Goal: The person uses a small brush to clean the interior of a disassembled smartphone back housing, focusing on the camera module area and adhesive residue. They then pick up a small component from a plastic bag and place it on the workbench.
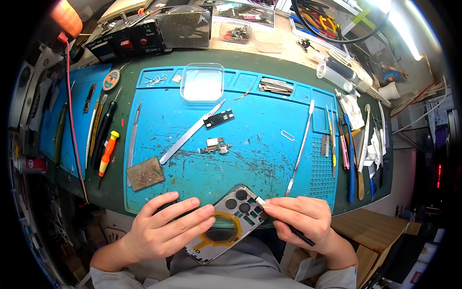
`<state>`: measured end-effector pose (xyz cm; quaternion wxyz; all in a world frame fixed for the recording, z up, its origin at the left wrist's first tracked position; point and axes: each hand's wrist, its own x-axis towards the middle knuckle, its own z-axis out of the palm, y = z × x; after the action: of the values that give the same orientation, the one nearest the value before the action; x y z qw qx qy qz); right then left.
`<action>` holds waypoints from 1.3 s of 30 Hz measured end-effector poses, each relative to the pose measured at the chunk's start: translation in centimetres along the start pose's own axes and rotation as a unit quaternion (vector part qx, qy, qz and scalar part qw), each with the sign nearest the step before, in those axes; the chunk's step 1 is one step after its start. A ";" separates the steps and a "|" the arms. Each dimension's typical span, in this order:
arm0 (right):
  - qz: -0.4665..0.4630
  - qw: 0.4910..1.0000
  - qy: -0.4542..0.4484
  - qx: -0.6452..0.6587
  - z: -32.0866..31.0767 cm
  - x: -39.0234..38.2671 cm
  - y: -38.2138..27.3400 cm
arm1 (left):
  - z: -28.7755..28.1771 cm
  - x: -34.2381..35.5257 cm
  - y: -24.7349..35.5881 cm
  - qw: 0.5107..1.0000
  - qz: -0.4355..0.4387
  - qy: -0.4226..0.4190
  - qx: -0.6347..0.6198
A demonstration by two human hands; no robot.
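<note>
An opened phone housing [239, 224] lies tilted at the mat's near edge, its inner side showing round camera openings and a yellow-edged ring. My left hand [168, 226] holds the housing's left side, fingers stretched over it; its thumb is hidden. On the right, my right hand [303, 219] pinches a slim tool [302, 236] with a black handle and a whitish end, which meets the housing's upper corner beside the camera openings. Beyond the hands are a small circuit assembly [216, 145], a flat black part [219, 119] and pale tweezers [185, 139].
A brownish flat block [145, 173] sits left on the blue mat [260, 168]. A clear plastic box [202, 98] stands at the back, and a metal pin [288, 136] lies right. An orange-yellow screwdriver [109, 153] and several brushes, including a blue one [351, 168], flank the mat.
</note>
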<state>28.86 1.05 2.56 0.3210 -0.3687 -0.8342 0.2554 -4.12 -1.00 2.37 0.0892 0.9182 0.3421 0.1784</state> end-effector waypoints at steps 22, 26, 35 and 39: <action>0.009 1.000 -0.012 0.014 -0.1 0.0 0.0 | -2.0 0.4 0.0 0.995 -0.013 -0.089 0.041; 0.012 0.999 -0.036 0.004 -0.4 0.3 -0.5 | -4.0 1.0 2.5 0.977 -0.099 -0.185 -0.042; -0.014 1.000 -0.006 -0.022 0.2 -0.2 0.1 | -3.0 0.8 3.0 0.989 -0.071 -0.126 -0.016; -0.014 0.999 -0.014 -0.041 0.2 -0.2 -0.1 | -3.0 1.1 3.1 0.990 -0.070 -0.119 -0.021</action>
<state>28.78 0.78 2.45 0.2975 -0.3661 -0.8535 0.2215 -2.68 -2.47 6.32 0.1610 0.9047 0.3884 0.0684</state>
